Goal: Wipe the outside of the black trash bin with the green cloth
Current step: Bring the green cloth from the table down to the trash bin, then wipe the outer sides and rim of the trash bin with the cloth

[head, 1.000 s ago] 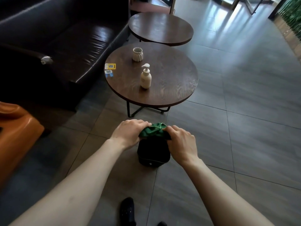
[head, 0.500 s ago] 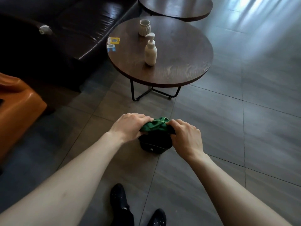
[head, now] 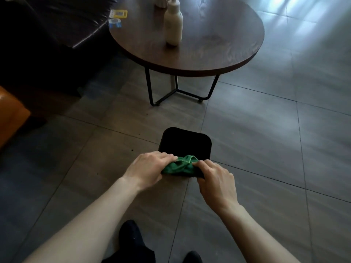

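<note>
Head cam looks down on the black trash bin (head: 185,144), standing on the grey tiled floor (head: 266,149) w/ its rounded-square top edge facing the lens. Green cloth (head: 179,167) is bunched against the bin's near edge, and both hands are on it. Left hand (head: 147,168) lies palm-down over the cloth's left end, fingers curled onto the fabric, pressing it to the rim. Right hand (head: 216,182) pinches the cloth's right end, fingers closed around the fabric at the bin's near right corner. Both arms reach in bare from the bottom of the frame. Room around the bin: open tile to the right and on the near left, nothing touching its sides. Beyond it, apart from the far edge, stands the round wooden table (head: 209,44) on thin black legs (head: 176,92); tabletop edge overhangs the legs, w/ a gap of bare floor between table base and bin. A white pump bottle (head: 173,21) stands upright on the table, away from its edge. Dark sofa (head: 47,35) fills the upper left; an orange seat (head: 11,114) juts in at the left edge, well apart from the bin. Black-socked feet (head: 133,242) show at the bottom, between the forearms, near side of the bin.
</note>
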The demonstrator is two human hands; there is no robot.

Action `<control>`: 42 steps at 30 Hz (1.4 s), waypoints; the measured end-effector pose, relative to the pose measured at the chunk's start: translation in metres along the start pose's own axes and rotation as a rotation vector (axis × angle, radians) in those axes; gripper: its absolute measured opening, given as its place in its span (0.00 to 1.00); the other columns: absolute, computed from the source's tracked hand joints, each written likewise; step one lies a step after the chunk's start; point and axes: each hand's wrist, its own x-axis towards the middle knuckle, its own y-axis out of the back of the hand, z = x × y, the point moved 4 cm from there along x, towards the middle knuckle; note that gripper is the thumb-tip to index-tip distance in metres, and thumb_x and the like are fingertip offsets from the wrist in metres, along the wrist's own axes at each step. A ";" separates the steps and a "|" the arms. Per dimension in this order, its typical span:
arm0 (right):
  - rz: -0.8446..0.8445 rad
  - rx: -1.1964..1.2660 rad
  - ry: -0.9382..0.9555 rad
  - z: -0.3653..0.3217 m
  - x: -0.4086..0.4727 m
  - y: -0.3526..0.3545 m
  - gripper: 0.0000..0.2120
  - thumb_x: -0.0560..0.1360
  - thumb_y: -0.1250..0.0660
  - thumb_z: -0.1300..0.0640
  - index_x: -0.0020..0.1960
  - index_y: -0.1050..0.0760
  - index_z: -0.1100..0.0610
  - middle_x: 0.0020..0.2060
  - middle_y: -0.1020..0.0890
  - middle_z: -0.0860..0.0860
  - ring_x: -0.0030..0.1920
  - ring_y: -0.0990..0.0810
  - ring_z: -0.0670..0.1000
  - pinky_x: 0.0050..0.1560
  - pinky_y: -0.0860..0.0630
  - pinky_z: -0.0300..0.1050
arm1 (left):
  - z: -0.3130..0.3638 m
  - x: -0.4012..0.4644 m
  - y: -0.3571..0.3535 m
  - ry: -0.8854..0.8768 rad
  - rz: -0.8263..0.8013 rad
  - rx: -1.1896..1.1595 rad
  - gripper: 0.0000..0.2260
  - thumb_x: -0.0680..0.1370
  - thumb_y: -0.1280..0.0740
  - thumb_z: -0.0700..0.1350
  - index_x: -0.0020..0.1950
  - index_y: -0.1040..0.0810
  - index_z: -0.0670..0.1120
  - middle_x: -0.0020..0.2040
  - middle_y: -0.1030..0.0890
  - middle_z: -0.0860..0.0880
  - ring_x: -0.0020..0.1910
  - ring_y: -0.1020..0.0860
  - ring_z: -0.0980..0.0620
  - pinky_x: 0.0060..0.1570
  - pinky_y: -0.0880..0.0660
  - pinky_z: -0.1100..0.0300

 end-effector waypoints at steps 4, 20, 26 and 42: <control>-0.014 0.023 -0.008 0.017 -0.005 -0.063 0.18 0.71 0.24 0.61 0.59 0.19 0.48 0.47 0.17 0.46 0.47 0.17 0.55 0.34 0.21 0.54 | -0.020 0.006 -0.066 -0.019 -0.042 -0.004 0.32 0.73 0.28 0.40 0.75 0.31 0.56 0.70 0.24 0.57 0.67 0.24 0.52 0.60 0.22 0.52; 0.133 0.103 -0.033 0.099 -0.004 -0.225 0.27 0.59 0.18 0.69 0.54 0.17 0.49 0.46 0.15 0.42 0.42 0.15 0.51 0.27 0.21 0.49 | -0.143 0.061 -0.192 -0.132 0.122 0.173 0.30 0.79 0.40 0.64 0.78 0.37 0.54 0.76 0.30 0.54 0.75 0.32 0.55 0.75 0.35 0.57; 0.252 0.095 -0.009 0.113 -0.015 -0.251 0.30 0.55 0.17 0.72 0.51 0.15 0.48 0.45 0.15 0.41 0.40 0.15 0.49 0.29 0.23 0.42 | -0.177 0.068 -0.226 -0.230 0.118 0.302 0.32 0.81 0.43 0.64 0.81 0.45 0.53 0.81 0.39 0.53 0.80 0.42 0.53 0.78 0.41 0.53; 0.430 0.165 0.014 0.148 -0.035 -0.265 0.31 0.59 0.20 0.73 0.53 0.15 0.45 0.50 0.15 0.39 0.48 0.15 0.47 0.40 0.19 0.45 | -0.118 0.113 -0.290 -0.409 0.093 0.246 0.26 0.85 0.46 0.44 0.82 0.50 0.54 0.80 0.39 0.57 0.79 0.41 0.56 0.73 0.33 0.57</control>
